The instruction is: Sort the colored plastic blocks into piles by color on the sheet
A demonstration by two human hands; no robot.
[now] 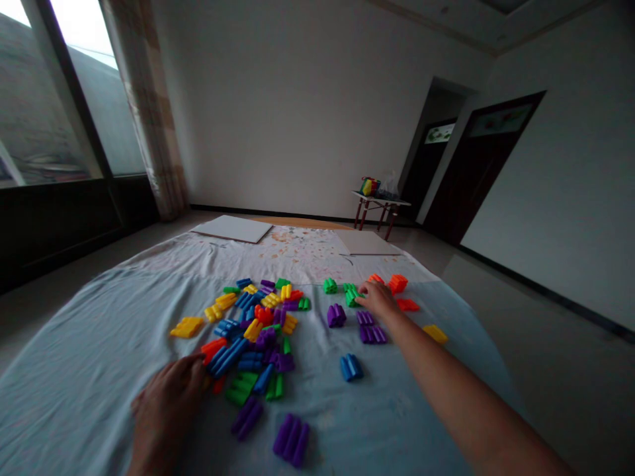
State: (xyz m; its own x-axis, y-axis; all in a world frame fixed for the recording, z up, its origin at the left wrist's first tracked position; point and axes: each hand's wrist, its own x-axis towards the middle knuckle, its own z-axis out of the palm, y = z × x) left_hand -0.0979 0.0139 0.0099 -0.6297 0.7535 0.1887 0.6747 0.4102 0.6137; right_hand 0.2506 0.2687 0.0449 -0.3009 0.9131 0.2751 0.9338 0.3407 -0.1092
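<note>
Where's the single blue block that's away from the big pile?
In the head view, the blue block lies right of the mixed pile, just nearer than the flat purple blocks.

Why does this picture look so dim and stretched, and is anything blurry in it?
Head view: bright window at upper left, dim room; wide-angle look, with door leaning and right forearm stretched toward the corner; left hand dark and soft-edged; fine detail on the blocks is soft, cause unclear.

This looks like a home (curtain (145, 106), flowered tablecloth (302, 254)).
</note>
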